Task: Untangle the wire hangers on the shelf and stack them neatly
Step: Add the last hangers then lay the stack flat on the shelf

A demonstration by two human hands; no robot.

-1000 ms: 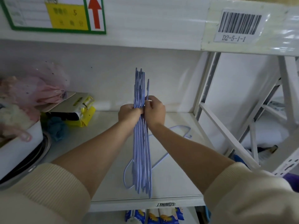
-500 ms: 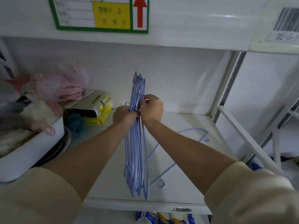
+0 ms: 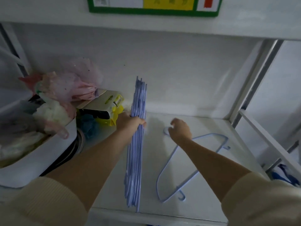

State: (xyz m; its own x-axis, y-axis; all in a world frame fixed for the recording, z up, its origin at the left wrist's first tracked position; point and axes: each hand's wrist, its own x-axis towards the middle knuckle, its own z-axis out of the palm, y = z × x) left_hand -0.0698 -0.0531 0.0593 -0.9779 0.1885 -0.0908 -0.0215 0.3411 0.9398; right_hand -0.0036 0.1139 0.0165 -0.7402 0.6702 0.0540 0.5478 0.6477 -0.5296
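Note:
A bundle of several light blue wire hangers (image 3: pixel 136 154) stands on edge on the white shelf (image 3: pixel 211 128), running from the back wall toward the front lip. My left hand (image 3: pixel 129 123) is shut around the bundle near its middle. One more blue hanger (image 3: pixel 187 170) lies flat on the shelf to the right, its hook end toward the back. My right hand (image 3: pixel 180 128) rests over that hook end with fingers curled; whether it grips the wire is unclear.
A white bin (image 3: pixel 37 154) stuffed with pink and clear plastic bags (image 3: pixel 68 85) fills the left of the shelf. A yellow-and-black packet (image 3: pixel 112 111) and a blue bundle (image 3: pixel 88 126) sit behind my left hand. The shelf post (image 3: pixel 260 75) stands at the right.
My right hand has let go of the bundle and moved right, down to the loose hanger's hook. The left hand alone now holds the bundle. The view has shifted left and down.

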